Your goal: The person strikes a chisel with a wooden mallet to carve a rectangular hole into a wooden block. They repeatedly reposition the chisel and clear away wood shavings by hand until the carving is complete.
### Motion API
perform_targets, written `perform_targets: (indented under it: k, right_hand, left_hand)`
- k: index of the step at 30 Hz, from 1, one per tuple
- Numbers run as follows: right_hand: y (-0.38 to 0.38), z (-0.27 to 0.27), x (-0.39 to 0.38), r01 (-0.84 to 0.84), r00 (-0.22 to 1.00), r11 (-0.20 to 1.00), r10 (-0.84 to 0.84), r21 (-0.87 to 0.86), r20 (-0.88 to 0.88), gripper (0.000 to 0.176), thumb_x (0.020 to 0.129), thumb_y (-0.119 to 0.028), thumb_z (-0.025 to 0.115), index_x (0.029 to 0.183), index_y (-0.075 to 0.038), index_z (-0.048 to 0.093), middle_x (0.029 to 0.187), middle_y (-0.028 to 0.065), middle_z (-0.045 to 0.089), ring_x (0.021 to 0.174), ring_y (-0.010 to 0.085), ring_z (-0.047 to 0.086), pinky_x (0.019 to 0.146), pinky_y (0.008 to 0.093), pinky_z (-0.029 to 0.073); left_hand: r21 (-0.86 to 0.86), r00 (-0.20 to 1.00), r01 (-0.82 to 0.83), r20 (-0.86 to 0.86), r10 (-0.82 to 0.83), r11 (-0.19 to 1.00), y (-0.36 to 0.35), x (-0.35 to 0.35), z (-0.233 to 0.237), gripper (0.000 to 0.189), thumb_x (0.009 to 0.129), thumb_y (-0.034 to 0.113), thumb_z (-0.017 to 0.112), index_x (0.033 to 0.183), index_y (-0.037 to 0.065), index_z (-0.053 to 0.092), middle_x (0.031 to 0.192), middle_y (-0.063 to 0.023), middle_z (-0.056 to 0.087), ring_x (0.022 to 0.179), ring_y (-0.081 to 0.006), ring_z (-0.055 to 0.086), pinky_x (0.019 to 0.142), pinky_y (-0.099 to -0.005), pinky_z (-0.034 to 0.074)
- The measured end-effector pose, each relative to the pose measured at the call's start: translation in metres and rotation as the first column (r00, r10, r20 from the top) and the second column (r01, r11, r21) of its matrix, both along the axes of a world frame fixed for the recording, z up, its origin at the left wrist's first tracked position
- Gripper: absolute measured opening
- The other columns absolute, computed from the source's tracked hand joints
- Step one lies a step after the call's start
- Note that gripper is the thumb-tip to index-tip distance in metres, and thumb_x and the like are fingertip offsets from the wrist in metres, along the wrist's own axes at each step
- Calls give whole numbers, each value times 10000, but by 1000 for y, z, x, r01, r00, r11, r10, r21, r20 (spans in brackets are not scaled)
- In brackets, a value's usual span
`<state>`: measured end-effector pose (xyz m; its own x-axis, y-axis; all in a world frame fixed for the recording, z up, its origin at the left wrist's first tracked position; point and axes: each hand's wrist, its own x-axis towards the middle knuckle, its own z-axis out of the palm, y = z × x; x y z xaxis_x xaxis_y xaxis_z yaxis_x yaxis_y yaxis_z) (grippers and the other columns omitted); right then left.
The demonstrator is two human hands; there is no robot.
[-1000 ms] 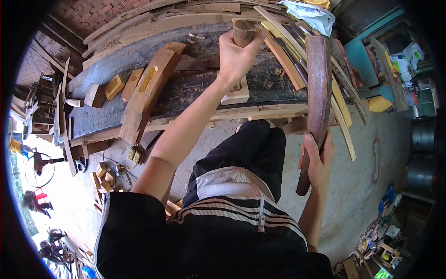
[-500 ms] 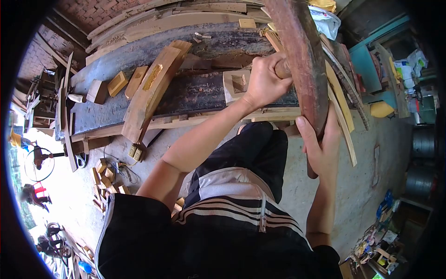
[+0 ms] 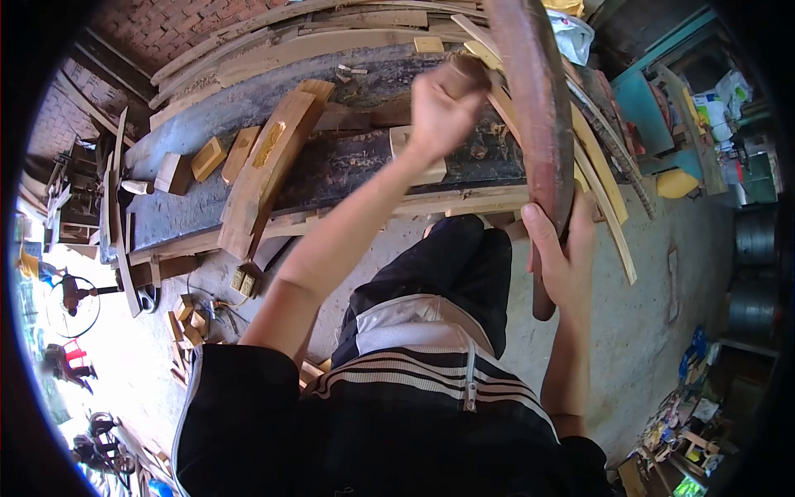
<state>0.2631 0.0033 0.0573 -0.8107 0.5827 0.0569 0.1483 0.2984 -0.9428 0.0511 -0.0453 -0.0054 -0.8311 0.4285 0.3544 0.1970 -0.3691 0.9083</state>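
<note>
My left hand point(image 3: 445, 116) is closed around a short brown wooden piece point(image 3: 466, 73), blurred, above the bench and to the left of a long curved board. My right hand point(image 3: 565, 253) is wrapped round the lower part of that long curved reddish-brown board point(image 3: 542, 116), which stands raised in front of me, its top out of the frame. Below my left wrist, a pale block point(image 3: 431, 171) lies partly hidden on the bench. Left of it rests a thick curved timber point(image 3: 269, 161) with an oblong slot point(image 3: 270, 142) cut in its face.
Small wooden blocks point(image 3: 208, 159) sit on the dark bench point(image 3: 356, 170), at its left. Long strips point(image 3: 600, 157) lean at its right end. Offcuts point(image 3: 192, 319) and a power socket point(image 3: 244, 282) with cables are on the floor. Metal drums point(image 3: 755, 236) stand far right.
My left hand, with the short wooden piece, has moved left and slightly up, away from the curved board. My right hand still holds the board, which has shifted slightly left and stands more upright.
</note>
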Motion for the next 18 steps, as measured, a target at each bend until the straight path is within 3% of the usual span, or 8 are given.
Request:
perform_targets:
  k: [2,4,9,11,12,14,16,18]
  right_hand:
    - [2,-9,11,26,1000,999,-26,-30,4,407,930,-285,681,1157,17,529,758,55,588,468,93,506,417,248,405]
    - [7,-16,21,55,998,997,-56,-57,-1,400,937,-288,675,1154,14,528,747,46,573,442,68,481,379,228,371]
    - [12,-34,46,140,988,978,-126,-156,94,419,945,-311,666,1174,9,521,716,22,528,442,78,471,384,240,395]
    - [13,-38,49,158,985,973,-143,-166,98,427,947,-322,664,1174,11,521,716,23,529,442,79,472,384,242,396]
    - [13,-39,50,184,980,967,-168,-174,103,436,948,-333,661,1174,12,520,715,23,531,441,81,472,385,244,397]
    - [11,-39,51,201,977,963,-184,-180,104,440,947,-341,662,1170,11,521,710,24,531,440,83,473,386,245,398]
    - [12,-40,52,231,971,956,-214,-182,105,445,945,-350,663,1166,9,522,705,24,531,439,85,475,387,246,400]
    - [14,-42,54,209,974,964,-189,-167,129,433,944,-350,666,1151,3,525,680,20,522,432,85,476,388,245,398]
  left_hand:
    - [84,982,-101,169,86,991,-7,-30,5,258,844,87,696,622,83,565,563,27,530,481,-52,452,425,-264,327]
    - [274,952,-247,249,179,930,-18,-57,14,268,826,80,699,626,116,524,539,19,511,414,-65,437,369,-254,290]
    - [224,978,-199,-17,208,954,-58,-90,25,200,846,174,750,736,113,594,551,8,525,425,-40,404,383,-228,289]
    - [-368,965,-156,-255,62,917,-69,-86,24,209,853,259,759,881,67,681,651,-33,628,532,-104,553,471,-289,440]
    - [-370,964,-156,-258,61,916,-69,-87,9,209,853,259,759,881,67,681,651,-33,628,532,-104,553,471,-289,440]
    - [-706,878,-97,-392,-274,702,-65,-92,-44,568,731,464,831,977,-28,687,792,-149,694,796,-265,699,727,-394,552]
    - [-740,776,-144,-496,-390,657,-74,-73,-74,833,644,532,862,1219,-11,602,1021,-200,677,990,-372,684,841,-461,553]
    - [-824,731,-189,-481,-484,534,-80,-59,-90,926,633,532,862,1334,33,519,1177,-196,608,1037,-366,668,857,-458,550]
